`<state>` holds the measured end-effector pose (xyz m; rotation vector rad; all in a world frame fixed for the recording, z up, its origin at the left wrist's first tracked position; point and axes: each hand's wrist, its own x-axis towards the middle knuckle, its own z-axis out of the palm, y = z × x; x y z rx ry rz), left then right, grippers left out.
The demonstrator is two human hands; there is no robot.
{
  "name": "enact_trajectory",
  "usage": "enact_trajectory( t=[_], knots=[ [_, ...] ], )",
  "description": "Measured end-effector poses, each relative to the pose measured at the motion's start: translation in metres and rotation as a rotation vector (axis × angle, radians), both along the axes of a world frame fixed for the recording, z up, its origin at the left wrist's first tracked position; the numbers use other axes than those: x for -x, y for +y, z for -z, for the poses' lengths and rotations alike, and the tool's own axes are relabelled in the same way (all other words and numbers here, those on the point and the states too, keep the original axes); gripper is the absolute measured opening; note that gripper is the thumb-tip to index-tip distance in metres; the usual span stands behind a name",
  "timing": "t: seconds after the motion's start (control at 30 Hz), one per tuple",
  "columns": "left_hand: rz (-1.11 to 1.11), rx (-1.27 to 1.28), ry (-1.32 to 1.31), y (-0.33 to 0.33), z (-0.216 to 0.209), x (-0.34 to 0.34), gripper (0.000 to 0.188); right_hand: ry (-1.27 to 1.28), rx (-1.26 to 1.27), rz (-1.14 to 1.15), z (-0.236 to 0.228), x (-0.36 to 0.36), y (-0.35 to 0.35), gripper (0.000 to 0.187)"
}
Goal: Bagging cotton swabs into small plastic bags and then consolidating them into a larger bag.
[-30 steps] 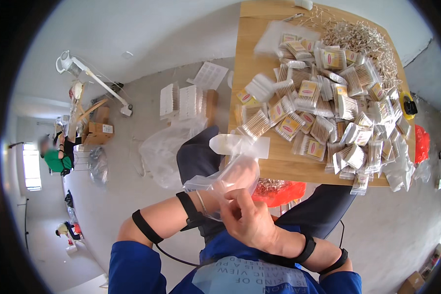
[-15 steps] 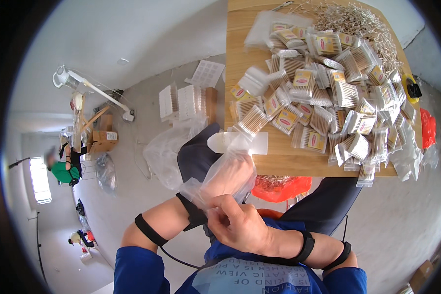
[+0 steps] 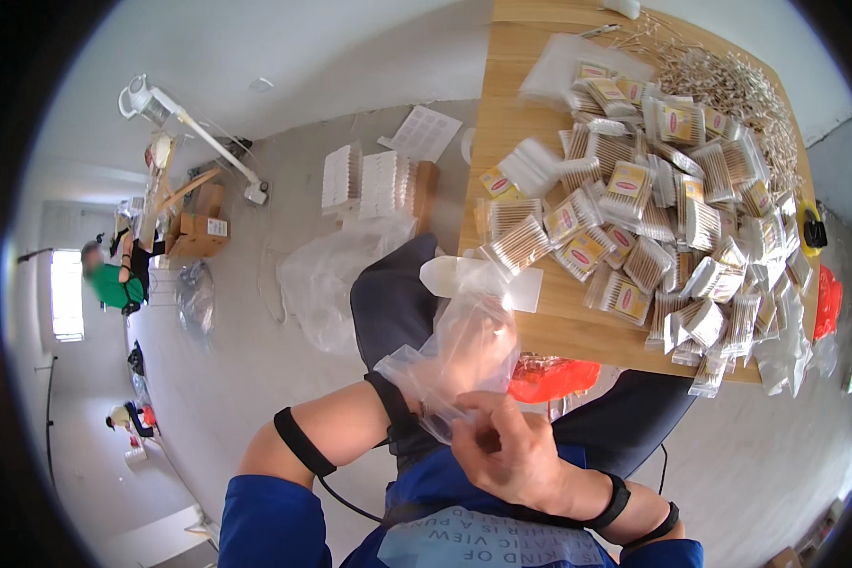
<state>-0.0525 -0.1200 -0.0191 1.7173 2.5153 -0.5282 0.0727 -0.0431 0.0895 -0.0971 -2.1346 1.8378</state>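
Note:
My left hand [image 3: 483, 346] is covered by a large clear plastic bag [image 3: 409, 374], apparently inside it, by the left edge of the table. Blur and plastic hide its fingers. Closer to my body, my right hand [image 3: 509, 450] is closed in a pinch on the bag's rim near my left wrist. Beyond my left hand, a flat white piece [image 3: 440, 276] with a rounded end shows beside the bag, partly covered by it. Small clear packs of cotton swabs [image 3: 518, 246] with yellow-and-red labels lie heaped on the wooden table [image 3: 511, 114].
Loose cotton swabs [image 3: 729, 95] are piled at the table's far right. A red bag [image 3: 554, 379] is below the near table edge. White stacked pieces [image 3: 385, 185] and a crumpled clear bag [image 3: 327, 284] lie left of the table. A person in green [image 3: 114, 284] is far left.
The view has shifted, so the table sits farther right and lower. My right hand remains at the bag's rim, with a little more gap from my left forearm.

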Motion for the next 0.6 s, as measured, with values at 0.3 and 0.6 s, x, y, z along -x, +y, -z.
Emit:
enact_trajectory(
  t=[0.3,0.6],
  knots=[
    [0.035,-0.419,-0.845,-0.021,-0.127,0.005,0.014,-0.181,0.007,0.132,-0.012,0.017,0.024,0.027],
    [-0.611,-0.776,-0.621,-0.071,-0.162,0.011,0.050,-0.318,-0.059,0.158,-0.044,0.030,0.032,0.026]
  ],
)
